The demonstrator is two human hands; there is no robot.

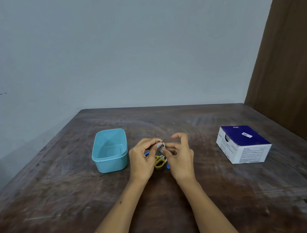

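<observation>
Pinched between left hand (143, 155) and right hand (180, 157): small pale item (162, 145), frame centre, just above yellow scissors (159, 162). Looks midway through working it apart; next likely needs a steady fingertip pull.

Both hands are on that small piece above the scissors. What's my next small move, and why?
Probably steady the small piece with the left hand and work it with the right hand: both pinch it above the scissors, and the open tub sits close by.

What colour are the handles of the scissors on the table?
Yellow-green. The scissors handles show best in the head view.
</observation>
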